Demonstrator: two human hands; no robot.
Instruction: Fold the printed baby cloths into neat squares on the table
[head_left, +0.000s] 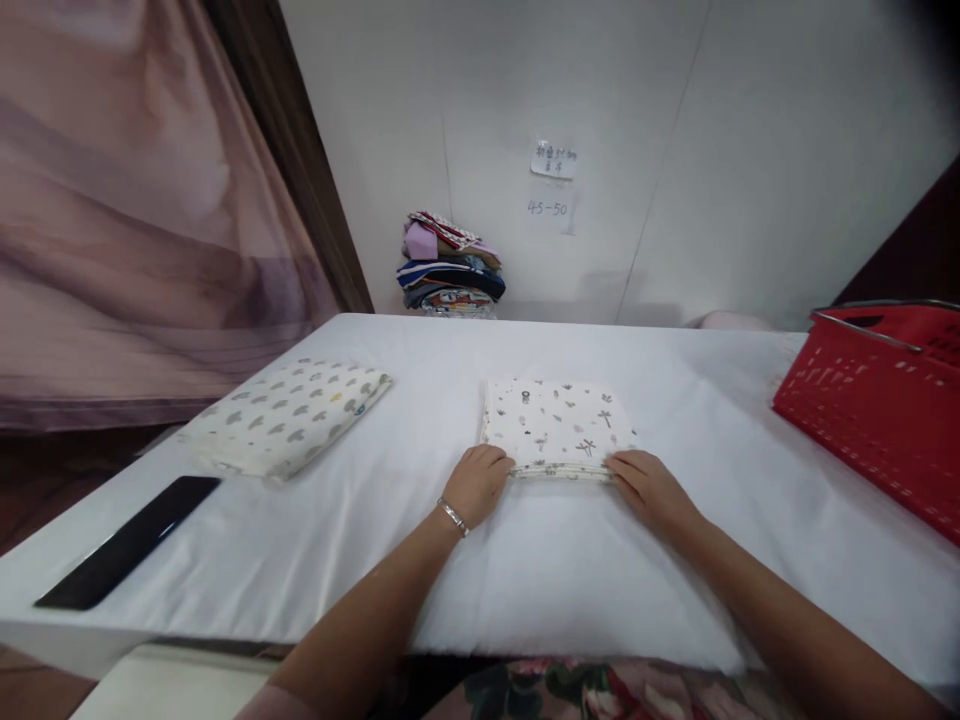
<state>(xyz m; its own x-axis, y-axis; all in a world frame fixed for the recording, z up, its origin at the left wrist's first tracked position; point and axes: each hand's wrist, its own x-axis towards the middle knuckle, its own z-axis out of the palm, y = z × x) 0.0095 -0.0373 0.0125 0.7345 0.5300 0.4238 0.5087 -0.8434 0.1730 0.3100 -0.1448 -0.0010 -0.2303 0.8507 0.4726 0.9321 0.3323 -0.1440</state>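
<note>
A folded white cloth [559, 420] with small grey plant prints lies flat on the white-covered table [420, 400] in front of me. My left hand [476, 483], with a silver bracelet at the wrist, is closed at its near left corner. At the near right corner, my right hand [649, 485] pinches the edge. Several stacked layers show along the near fold between the hands. My thumbs are partly hidden.
A second folded cloth [300, 410] with grey mushroom-like shapes lies to the left, beyond a dark flat slab [135, 540]. A red basket [877, 390] with a metal handle stands at the right. Stacked folded fabrics [451, 265] sit by the wall behind the table.
</note>
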